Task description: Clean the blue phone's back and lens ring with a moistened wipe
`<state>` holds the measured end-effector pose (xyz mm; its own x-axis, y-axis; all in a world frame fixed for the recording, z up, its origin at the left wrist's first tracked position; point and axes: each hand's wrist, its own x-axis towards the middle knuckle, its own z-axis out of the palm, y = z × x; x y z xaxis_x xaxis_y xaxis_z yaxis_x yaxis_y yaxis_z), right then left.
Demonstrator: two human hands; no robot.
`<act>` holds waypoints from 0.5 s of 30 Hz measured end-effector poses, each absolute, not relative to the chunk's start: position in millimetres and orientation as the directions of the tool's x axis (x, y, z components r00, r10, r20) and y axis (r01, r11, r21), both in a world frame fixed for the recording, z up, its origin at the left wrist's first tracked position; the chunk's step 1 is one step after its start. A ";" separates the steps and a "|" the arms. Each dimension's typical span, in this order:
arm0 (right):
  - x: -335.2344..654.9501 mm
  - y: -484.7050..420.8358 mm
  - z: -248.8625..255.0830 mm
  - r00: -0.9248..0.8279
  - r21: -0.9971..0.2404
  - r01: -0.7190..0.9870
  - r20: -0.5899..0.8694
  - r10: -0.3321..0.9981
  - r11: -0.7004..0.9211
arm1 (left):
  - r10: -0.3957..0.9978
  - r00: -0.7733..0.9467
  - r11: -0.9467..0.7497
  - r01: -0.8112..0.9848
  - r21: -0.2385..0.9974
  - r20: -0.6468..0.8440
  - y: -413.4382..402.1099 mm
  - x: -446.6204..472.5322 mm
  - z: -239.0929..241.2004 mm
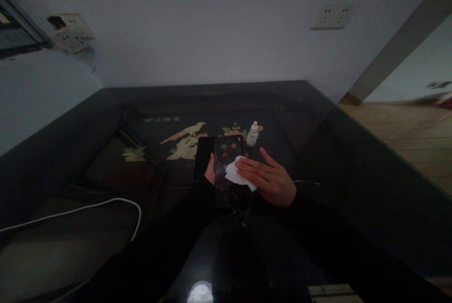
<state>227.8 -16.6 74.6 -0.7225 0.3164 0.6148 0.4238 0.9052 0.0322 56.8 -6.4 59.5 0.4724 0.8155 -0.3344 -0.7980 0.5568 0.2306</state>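
Observation:
A dark smartphone (229,197) with a large round camera ring faces up, its back towards me. My left hand (210,171) grips its left edge; most of those fingers are hidden behind it. Against the phone's back, below the camera ring, my right hand (270,180) presses a crumpled white tissue (236,174) under its fingers, thumb apart. Just beyond the right hand stands a small dropper bottle (252,134) with a white top. A flat black object (204,154) lies partly behind the phone on the left.
The glossy dark table (303,119) bears a bird-and-flower picture (185,145). A white cable (88,206) curves across the left side. Crinkled clear plastic (243,216) lies below the phone. A wall with sockets (332,15) rises behind the table.

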 end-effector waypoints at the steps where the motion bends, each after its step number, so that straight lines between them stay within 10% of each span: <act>1: 228.0 -17.0 74.7 -0.721 0.032 0.420 0.618 0.312 0.907 | 0.817 0.451 0.549 -0.798 0.248 -0.358 -6.4 57.8 62.6; 15: 231.7 -7.7 77.5 -0.555 -0.101 0.525 0.713 0.429 0.845 | 0.732 0.651 0.680 -0.679 0.276 -0.203 -13.1 47.0 50.0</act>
